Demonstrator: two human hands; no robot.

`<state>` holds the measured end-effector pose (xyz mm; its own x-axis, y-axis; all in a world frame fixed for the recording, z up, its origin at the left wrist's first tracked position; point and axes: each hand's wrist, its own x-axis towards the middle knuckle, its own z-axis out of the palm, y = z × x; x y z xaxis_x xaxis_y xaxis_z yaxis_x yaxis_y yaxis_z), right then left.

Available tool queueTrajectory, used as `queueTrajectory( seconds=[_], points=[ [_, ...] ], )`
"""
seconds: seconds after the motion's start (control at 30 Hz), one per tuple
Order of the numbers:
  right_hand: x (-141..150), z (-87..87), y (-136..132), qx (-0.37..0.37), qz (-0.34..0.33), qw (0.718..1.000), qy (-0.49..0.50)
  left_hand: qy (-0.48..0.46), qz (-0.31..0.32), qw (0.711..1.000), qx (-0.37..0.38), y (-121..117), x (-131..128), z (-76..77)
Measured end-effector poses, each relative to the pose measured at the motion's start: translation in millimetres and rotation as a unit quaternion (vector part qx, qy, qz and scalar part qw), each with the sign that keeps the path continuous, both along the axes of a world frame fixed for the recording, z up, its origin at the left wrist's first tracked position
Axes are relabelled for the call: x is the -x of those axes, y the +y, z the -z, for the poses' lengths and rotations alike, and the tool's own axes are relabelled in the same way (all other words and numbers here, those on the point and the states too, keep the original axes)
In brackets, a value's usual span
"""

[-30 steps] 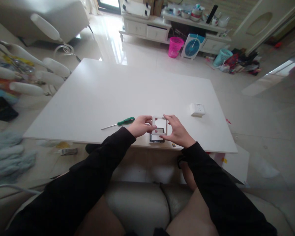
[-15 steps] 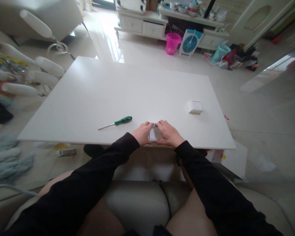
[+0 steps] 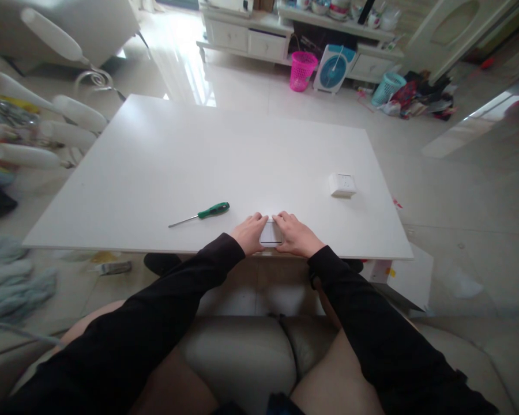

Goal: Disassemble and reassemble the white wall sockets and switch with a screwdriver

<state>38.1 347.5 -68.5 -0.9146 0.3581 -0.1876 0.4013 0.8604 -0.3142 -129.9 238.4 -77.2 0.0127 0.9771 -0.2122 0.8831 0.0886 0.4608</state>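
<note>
A small white square switch plate [image 3: 270, 233] lies near the front edge of the white table [image 3: 225, 155]. My left hand [image 3: 249, 233] presses on its left side, fingers curled over the edge. My right hand [image 3: 294, 234] presses on its right side the same way, so only the plate's middle shows between them. A green-handled screwdriver [image 3: 200, 214] rests on the table to the left of my left hand. A white wall socket [image 3: 342, 185] sits to the right, further back.
A drying rack with white arms [image 3: 47, 132] stands left of the table. On the floor beyond are a pink basket [image 3: 301, 70], a blue fan [image 3: 332, 69] and a teal basket [image 3: 385, 89]. A white cabinet [image 3: 251, 37] runs along the far wall.
The white frame I held up above a dark part has come down onto it. Both hands have dropped to the table and now press on the plate.
</note>
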Motion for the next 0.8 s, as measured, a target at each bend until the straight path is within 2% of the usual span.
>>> queueTrajectory(
  seconds=[0.17, 0.5, 0.8],
  points=[
    [-2, 0.8, 2, 0.042, 0.017, 0.999, 0.008, 0.0, -0.001, 1.0, 0.002, 1, 1, 1.1],
    [0, 0.0, 8, 0.052, 0.025, 0.998, -0.004, 0.03, 0.009, 0.999, 0.027, 5, 4, -0.2],
    [2, 6.8, 12, 0.078, 0.011, 0.996, 0.034, 0.041, 0.022, 0.999, 0.016, 6, 5, 4.2]
  ],
)
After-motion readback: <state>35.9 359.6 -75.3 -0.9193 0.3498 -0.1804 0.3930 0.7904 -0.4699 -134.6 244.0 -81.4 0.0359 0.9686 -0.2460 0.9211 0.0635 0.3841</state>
